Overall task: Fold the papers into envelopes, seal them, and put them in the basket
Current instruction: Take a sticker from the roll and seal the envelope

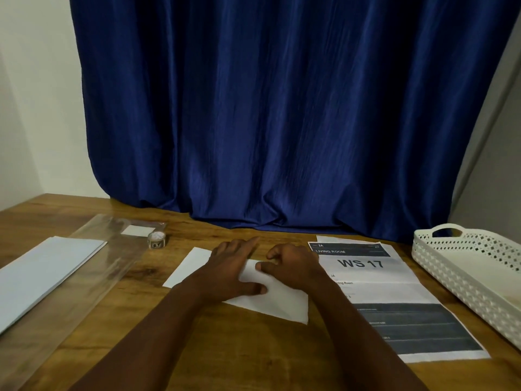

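Your left hand (231, 266) lies flat, fingers straight, pressing the partly folded white paper sheet (277, 301) onto the wooden desk (197, 348) at its centre. Your right hand (293, 268) is just beside it, its grip curled, fingertips pinching the fold's far edge. The white perforated plastic basket (462, 275) sits far right; a white paper stack (42, 272) lies left.
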A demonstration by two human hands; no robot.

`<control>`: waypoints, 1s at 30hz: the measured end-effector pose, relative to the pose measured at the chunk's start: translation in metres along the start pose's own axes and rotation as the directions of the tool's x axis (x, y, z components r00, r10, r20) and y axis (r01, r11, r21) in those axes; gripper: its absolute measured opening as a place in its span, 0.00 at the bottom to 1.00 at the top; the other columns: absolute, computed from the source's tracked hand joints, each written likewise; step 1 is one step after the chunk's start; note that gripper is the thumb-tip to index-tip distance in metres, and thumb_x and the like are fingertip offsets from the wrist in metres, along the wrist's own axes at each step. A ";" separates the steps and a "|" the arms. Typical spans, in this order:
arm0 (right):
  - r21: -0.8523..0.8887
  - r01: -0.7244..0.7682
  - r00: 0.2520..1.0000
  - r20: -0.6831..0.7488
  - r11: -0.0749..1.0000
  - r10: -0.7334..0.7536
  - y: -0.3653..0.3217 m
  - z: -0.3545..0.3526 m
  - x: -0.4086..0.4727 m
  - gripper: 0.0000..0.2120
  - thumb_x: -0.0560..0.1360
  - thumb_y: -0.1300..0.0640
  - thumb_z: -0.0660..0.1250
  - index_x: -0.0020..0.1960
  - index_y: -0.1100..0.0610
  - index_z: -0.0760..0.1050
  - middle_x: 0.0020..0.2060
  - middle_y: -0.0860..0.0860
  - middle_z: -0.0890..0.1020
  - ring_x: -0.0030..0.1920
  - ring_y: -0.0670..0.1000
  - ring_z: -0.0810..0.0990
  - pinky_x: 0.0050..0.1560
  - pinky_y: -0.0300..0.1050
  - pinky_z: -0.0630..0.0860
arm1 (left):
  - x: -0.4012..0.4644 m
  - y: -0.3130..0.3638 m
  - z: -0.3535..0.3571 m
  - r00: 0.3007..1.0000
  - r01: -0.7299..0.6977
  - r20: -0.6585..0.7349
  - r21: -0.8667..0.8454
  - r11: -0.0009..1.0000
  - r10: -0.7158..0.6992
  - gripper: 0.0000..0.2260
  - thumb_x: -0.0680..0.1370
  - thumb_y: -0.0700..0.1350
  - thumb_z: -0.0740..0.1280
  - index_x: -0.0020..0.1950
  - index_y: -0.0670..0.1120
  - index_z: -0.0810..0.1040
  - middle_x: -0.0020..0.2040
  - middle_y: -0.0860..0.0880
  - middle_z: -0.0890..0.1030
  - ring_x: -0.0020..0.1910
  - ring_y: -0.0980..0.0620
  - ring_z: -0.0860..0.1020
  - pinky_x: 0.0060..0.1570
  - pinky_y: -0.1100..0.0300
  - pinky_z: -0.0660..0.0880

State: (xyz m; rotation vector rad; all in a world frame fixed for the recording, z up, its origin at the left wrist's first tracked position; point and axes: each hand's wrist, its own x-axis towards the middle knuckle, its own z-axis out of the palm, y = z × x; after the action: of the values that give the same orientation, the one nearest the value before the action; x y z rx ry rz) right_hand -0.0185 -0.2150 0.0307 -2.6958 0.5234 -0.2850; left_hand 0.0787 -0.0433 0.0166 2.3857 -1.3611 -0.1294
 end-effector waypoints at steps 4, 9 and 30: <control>0.092 -0.100 0.990 0.105 0.991 0.090 0.010 -0.006 0.003 0.17 0.70 0.39 0.72 0.46 0.52 0.83 0.42 0.46 0.86 0.46 0.49 0.82 0.62 0.58 0.75 | 0.000 0.001 -0.001 0.995 -0.083 -0.047 -0.003 0.997 0.083 0.52 0.69 0.68 0.75 0.83 0.60 0.47 0.82 0.53 0.55 0.80 0.48 0.53 0.77 0.47 0.55; 0.257 -0.092 0.975 0.218 0.962 0.035 0.014 -0.031 -0.009 0.10 0.72 0.54 0.77 0.50 0.59 0.84 0.48 0.51 0.86 0.44 0.45 0.82 0.44 0.40 0.80 | 0.000 0.005 -0.002 0.980 -0.149 -0.131 0.010 0.989 0.149 0.52 0.67 0.70 0.75 0.83 0.61 0.51 0.82 0.55 0.56 0.80 0.52 0.53 0.76 0.52 0.53; 0.432 -0.268 0.960 0.040 0.861 0.278 0.054 -0.128 -0.054 0.04 0.76 0.59 0.73 0.47 0.60 0.82 0.39 0.53 0.84 0.38 0.50 0.82 0.39 0.41 0.78 | 0.000 0.027 0.012 0.924 -0.205 -0.341 -0.060 0.977 0.173 0.36 0.79 0.67 0.55 0.84 0.54 0.52 0.84 0.50 0.52 0.82 0.49 0.51 0.80 0.46 0.52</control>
State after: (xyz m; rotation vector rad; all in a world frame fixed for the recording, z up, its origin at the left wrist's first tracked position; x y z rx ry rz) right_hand -0.1185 -0.2818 0.1191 -2.1556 0.7430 -0.3116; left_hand 0.0535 -0.0584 0.0158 2.0667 -1.3751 0.2497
